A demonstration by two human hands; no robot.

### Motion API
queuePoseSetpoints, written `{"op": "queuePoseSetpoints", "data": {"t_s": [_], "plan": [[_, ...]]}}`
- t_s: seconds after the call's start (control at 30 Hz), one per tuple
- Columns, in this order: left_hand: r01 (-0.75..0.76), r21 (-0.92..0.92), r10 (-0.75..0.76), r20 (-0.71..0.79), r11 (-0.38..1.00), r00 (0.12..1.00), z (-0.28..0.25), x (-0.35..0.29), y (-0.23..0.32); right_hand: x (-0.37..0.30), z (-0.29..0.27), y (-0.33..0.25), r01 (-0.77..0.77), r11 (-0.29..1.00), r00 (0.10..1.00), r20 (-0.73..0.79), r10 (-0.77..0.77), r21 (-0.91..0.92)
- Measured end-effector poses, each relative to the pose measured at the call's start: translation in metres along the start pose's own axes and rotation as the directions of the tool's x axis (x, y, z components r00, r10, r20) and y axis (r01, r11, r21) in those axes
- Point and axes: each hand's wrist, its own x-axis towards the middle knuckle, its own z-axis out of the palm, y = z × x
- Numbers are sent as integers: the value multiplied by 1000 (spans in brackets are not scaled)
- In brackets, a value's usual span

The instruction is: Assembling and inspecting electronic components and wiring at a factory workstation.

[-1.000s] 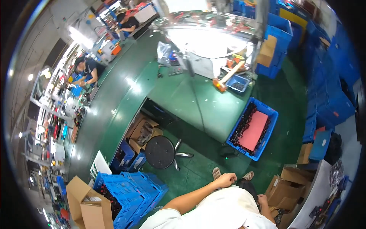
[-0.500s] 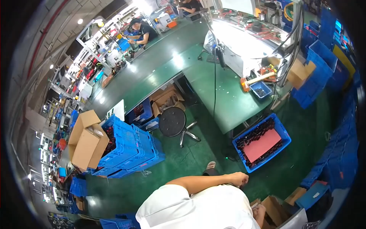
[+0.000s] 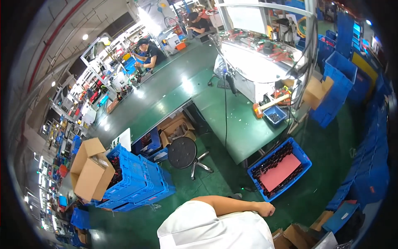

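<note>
My left forearm reaches across my white shirt, and my left hand (image 3: 264,208) is curled into a loose fist, with nothing seen in it. Just beyond that hand, on the floor, stands a blue crate (image 3: 307,165) holding many small dark parts, with a flat pink sheet (image 3: 282,172) lying over them. The crate and the hand are apart. My right hand is out of sight in this view. Several opened cardboard boxes (image 3: 299,235) are close by my right side at the lower edge.
A round black stool (image 3: 182,152) stands by the green workbench (image 3: 248,139). An orange-headed mallet (image 3: 271,104) and a small blue bin (image 3: 275,115) lie on the bench. Stacked blue crates (image 3: 139,178) rise at left, topped by a carton (image 3: 92,172). Two people work farther off.
The view has shifted, so bench, stool and crates sit lower in the picture. My left hand remains curled before my body. My right hand, visible earlier near the cartons, has gone from view.
</note>
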Motion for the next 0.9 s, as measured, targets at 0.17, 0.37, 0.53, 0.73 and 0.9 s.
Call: {"op": "queuePoseSetpoints", "data": {"t_s": [0.17, 0.37, 0.53, 0.73, 0.9], "plan": [[24, -49, -30, -126, 999, 992, -27, -25, -25, 5, 14, -54, 79, 987, 996, 39, -74, -143], [75, -102, -97, -230, 992, 968, -35, -51, -53, 8, 48, -109, 158, 934, 983, 140, -118, -320], [120, -251, -223, -440, 961, 870, -41, -83, -55, 28, 85, -148, 242, 851, 953, 279, -118, -467], [130, -361, -327, -564, 924, 758, -28, -113, -72, 8, 177, -170, 664, 299, 745, 640, -187, -685], [54, -442, -359, -644, 895, 676, -8, -139, -75, -37, 268, -177, 388, 287, 861, 455, 227, -876]]}}
